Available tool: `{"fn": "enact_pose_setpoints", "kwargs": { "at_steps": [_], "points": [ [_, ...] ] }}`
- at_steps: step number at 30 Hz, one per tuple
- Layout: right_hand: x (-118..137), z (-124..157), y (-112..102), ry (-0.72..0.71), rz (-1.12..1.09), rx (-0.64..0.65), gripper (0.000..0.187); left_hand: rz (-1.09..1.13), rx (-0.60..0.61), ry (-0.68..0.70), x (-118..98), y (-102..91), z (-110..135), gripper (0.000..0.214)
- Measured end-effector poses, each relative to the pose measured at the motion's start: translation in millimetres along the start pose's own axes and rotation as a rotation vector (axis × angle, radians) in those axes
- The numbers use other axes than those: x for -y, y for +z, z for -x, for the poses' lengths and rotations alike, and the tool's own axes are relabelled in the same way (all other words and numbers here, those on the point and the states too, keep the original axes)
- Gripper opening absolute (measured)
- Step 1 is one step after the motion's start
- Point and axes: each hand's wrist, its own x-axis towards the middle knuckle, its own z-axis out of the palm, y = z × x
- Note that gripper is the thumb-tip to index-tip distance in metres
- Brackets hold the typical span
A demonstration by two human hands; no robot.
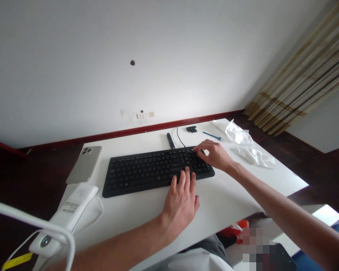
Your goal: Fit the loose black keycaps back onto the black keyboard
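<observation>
A black keyboard [144, 169] lies slightly slanted on the white table. The fingers of my left hand [182, 199] are spread, with their tips on the keyboard's front part near the arrow keys. Over the upper right part, by the number keys, my right hand [213, 154] is curled with thumb and forefinger bent down to the keys. Whatever may sit between those fingertips is too small to make out. Behind the keyboard is a small cluster of black keycaps [191, 129]. A thin blue tool [212, 136] rests to the right of it.
At the left are a silver phone [86, 163] and a white power strip [70, 210] with a white cable [31, 214]. A black pen-like object [170, 140] lies behind the keyboard. Crumpled clear plastic bags [238, 133] are at the right. The table's back edge is near the wall.
</observation>
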Motion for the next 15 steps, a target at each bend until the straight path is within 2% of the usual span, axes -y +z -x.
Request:
{"fn": "enact_pose_setpoints", "kwargs": {
  "at_steps": [2, 5, 9, 12, 15],
  "points": [
    [-23.6, -19.1, 1.3, 0.054, 0.050, -0.121, 0.024, -0.004, -0.003, 0.003, -0.2, 1.1, 0.5, 0.067],
    [-58.8, -46.8, 11.2, 0.063, 0.105, -0.224, 0.029, -0.010, -0.009, 0.004, -0.8, 2.5, 0.7, 0.067],
    [-88.9, -61.3, 34.0, 0.058, 0.139, -0.247, 0.035, -0.007, -0.018, -0.003, -1.2, 3.3, 0.4, 0.067],
    [-96.0, -56.4, 46.8, 0.100, 0.108, -0.211, 0.037, -0.002, -0.022, -0.002, -1.1, 3.1, -0.1, 0.068],
    [-96.6, -51.6, 51.1, 0.110, 0.121, -0.179, 0.036, -0.001, -0.021, 0.000, -1.1, 3.0, -0.4, 0.068]
  ]
}}
